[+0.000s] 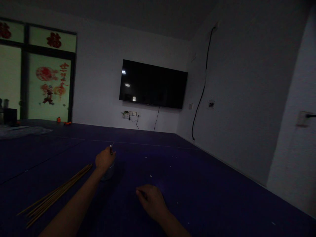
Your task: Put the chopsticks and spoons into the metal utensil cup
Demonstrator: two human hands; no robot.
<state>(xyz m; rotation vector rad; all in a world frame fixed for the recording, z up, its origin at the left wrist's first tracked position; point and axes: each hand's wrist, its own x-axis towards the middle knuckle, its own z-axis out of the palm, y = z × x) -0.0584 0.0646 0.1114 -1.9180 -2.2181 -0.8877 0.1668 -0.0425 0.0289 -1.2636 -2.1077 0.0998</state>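
Note:
My left hand (pixel 104 160) is closed around a small tool (pixel 111 149) with a shiny metal tip and a dark, reddish handle. It is too dark to tell its exact kind. Just below that hand stands a greyish cup-like container (pixel 108 172), partly covered by the hand and wrist. To the left of my forearm lies a loose bundle of thin wooden sticks (pixel 58 194). My right hand (pixel 153 201) rests low over the purple tabletop (pixel 209 197), thumb and forefinger brought together. Whatever may be between those fingertips is too small or dark to see.
Small white scraps (pixel 150 176) are scattered across the table right of centre. Clear plastic wrapping (pixel 22 131) and small orange objects (pixel 58 119) lie at the far left. A television (pixel 153 84) hangs on the back wall, and a black cable (pixel 203 85) hangs down the right wall.

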